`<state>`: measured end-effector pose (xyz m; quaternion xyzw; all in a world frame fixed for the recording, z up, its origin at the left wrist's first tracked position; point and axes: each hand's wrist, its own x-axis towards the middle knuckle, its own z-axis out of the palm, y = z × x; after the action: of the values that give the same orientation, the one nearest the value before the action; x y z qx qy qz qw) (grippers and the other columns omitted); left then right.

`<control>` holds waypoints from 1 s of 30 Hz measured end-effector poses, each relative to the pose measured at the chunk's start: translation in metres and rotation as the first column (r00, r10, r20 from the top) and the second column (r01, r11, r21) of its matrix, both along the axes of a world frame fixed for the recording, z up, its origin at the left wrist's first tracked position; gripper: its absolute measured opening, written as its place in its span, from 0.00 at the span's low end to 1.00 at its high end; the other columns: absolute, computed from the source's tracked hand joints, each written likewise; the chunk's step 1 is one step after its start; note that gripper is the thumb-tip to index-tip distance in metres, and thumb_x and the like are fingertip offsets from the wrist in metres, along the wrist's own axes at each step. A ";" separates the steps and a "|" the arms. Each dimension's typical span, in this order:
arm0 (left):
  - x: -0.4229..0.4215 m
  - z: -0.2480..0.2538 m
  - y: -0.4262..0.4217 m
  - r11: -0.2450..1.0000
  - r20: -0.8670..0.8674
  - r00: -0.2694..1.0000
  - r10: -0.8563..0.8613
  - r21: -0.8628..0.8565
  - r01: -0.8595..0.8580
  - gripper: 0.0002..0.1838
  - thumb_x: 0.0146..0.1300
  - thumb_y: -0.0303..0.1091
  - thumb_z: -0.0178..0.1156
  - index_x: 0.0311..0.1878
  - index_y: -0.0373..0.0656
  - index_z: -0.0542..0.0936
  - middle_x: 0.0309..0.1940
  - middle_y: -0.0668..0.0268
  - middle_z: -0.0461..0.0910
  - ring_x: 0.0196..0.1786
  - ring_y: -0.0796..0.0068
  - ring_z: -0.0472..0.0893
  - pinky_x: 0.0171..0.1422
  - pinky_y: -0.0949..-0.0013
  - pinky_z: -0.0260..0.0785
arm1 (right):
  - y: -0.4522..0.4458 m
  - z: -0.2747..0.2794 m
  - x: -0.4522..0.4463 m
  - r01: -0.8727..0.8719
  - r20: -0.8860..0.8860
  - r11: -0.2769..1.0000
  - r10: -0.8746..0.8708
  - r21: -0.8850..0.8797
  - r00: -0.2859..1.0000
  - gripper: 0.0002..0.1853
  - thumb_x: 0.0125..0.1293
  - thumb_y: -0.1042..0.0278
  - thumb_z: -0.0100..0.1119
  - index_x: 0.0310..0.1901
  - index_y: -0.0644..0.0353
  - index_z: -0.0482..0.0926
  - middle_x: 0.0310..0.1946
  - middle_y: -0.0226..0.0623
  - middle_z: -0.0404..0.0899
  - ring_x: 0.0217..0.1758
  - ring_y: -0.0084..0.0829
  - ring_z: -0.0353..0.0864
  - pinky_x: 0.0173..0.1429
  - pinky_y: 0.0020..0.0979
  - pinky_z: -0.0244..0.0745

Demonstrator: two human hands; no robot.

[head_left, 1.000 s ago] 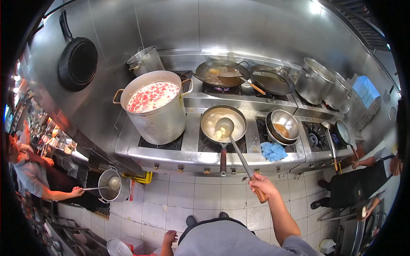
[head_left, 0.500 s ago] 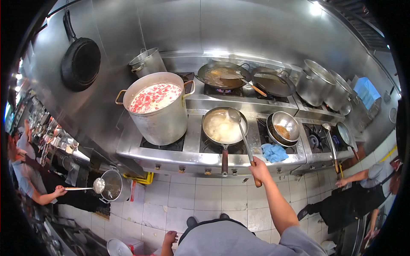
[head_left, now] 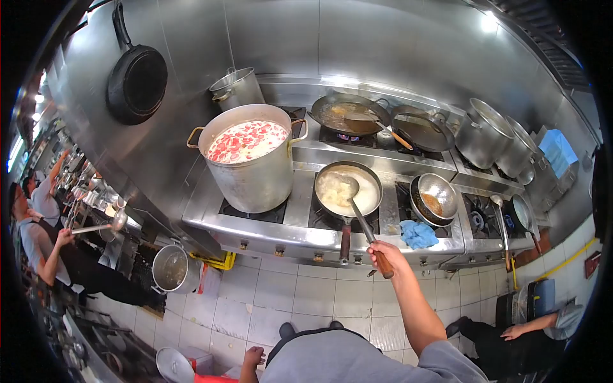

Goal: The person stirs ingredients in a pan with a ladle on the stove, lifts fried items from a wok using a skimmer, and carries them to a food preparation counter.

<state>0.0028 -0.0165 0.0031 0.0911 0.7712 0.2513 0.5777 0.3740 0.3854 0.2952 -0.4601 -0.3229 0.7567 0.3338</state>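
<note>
My right hand (head_left: 387, 256) is closed around the wooden-ended handle of a long metal ladle (head_left: 362, 219). The ladle's bowl dips into a pale, creamy liquid with soft whitish lumps (head_left: 336, 189). This liquid is in a frying pan (head_left: 345, 241) on the front burner, its handle pointing toward me. Low at my side hangs my left hand (head_left: 255, 355), fingers curled in, and nothing shows in it. Left of the pan stands a tall stockpot (head_left: 250, 181) of whitish liquid with many red slices on top. A crumpled blue cloth (head_left: 419, 234) lies right of my right hand.
Behind are two woks (head_left: 348, 132), one over a lit flame. Stacked bowls (head_left: 437, 195) and tall pots (head_left: 483, 135) stand rightward. On the left, a co-worker (head_left: 60, 246) holds another ladle near a floor-level pot (head_left: 172, 269). Another person's hand (head_left: 513, 332) is at lower right.
The ladle's bowl has shifted within the pan, and the lumps now gather on the left side. The left co-worker's ladle has risen away from the pot. The person at right has moved lower. My view has shifted slightly.
</note>
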 end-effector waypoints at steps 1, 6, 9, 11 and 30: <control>0.000 0.000 -0.001 1.000 -0.013 1.000 -0.008 0.000 0.008 0.13 0.56 0.38 0.53 0.41 0.41 0.71 0.26 0.61 0.76 0.19 0.71 0.75 0.18 0.72 0.66 | -0.001 -0.001 0.002 -0.012 -0.092 0.999 0.007 -0.053 0.996 0.05 0.56 0.70 0.53 0.34 0.58 0.70 0.23 0.27 0.71 0.19 0.19 0.69 0.20 0.19 0.66; -0.001 0.006 0.003 1.000 0.000 1.000 0.021 0.022 -0.021 0.14 0.56 0.38 0.53 0.41 0.40 0.71 0.27 0.61 0.76 0.19 0.71 0.75 0.18 0.72 0.66 | -0.016 0.010 0.005 -0.033 -0.263 0.987 -0.010 -0.156 0.965 0.06 0.58 0.70 0.51 0.37 0.58 0.69 0.24 0.27 0.70 0.19 0.18 0.68 0.20 0.18 0.65; -0.002 0.006 0.005 1.000 0.006 1.000 0.016 0.026 -0.016 0.14 0.56 0.38 0.53 0.41 0.39 0.71 0.27 0.61 0.76 0.19 0.71 0.75 0.18 0.72 0.66 | -0.026 0.011 0.011 -0.056 -0.282 0.984 0.007 -0.168 0.959 0.08 0.58 0.70 0.51 0.40 0.59 0.68 0.24 0.27 0.70 0.19 0.18 0.67 0.20 0.18 0.65; -0.003 0.004 0.008 1.000 0.010 1.000 0.012 0.028 -0.012 0.14 0.56 0.38 0.53 0.41 0.39 0.71 0.27 0.61 0.76 0.19 0.72 0.74 0.17 0.73 0.66 | -0.032 0.008 0.017 -0.091 -0.220 0.992 0.071 -0.084 0.973 0.10 0.57 0.71 0.51 0.42 0.60 0.68 0.24 0.27 0.70 0.20 0.18 0.68 0.21 0.19 0.65; -0.001 -0.009 0.023 0.998 0.012 0.999 -0.032 0.058 0.031 0.14 0.56 0.38 0.53 0.42 0.40 0.72 0.27 0.61 0.76 0.19 0.72 0.75 0.18 0.72 0.67 | -0.063 -0.013 0.023 -0.068 0.096 0.991 0.057 0.118 0.994 0.14 0.54 0.73 0.55 0.43 0.61 0.68 0.25 0.29 0.72 0.19 0.19 0.70 0.22 0.21 0.66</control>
<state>0.0016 0.0060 -0.0059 0.1183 0.7584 0.2647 0.5838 0.3969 0.3225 0.2825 -0.4632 -0.3978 0.7236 0.3219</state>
